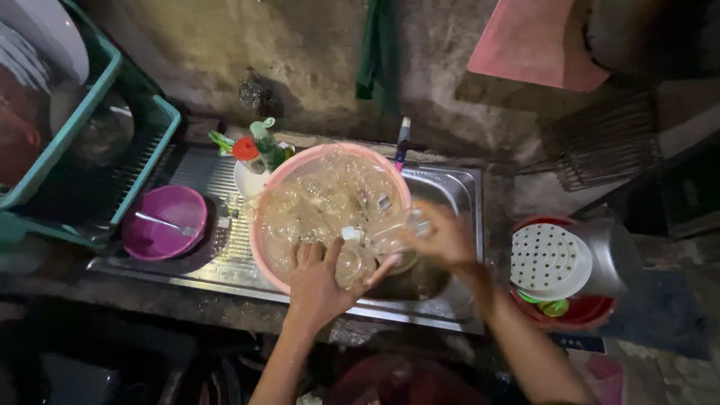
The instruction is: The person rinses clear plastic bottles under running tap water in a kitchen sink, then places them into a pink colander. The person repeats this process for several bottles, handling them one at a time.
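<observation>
You stand over a stainless steel sink [442,187] with a ribbed draining board, set against a rough, stained concrete wall [315,45] in dim light. A round pink plastic basin [264,247] full of clear glassware fills the middle of the frame, resting over the sink's edge. Your left hand [319,281], at lower centre, is closed around a small clear drinking glass [351,264] at the basin's near rim. Your right hand [444,238] is blurred just right of it, curled on another clear glass [397,238]; how tightly it pinches, you cannot tell.

At left on the draining board sits a purple plastic bowl [163,221] with a spoon in it. Teal plastic crates [142,161] in the upper left are cut off by the frame. Behind the basin stand a green squeeze bottle [266,142] and a red-capped container [245,150]. At right, a white perforated lid [549,261] lies over a red bowl [581,313], beside a grey metal pot [611,255]. The lower frame is too dark to make out.
</observation>
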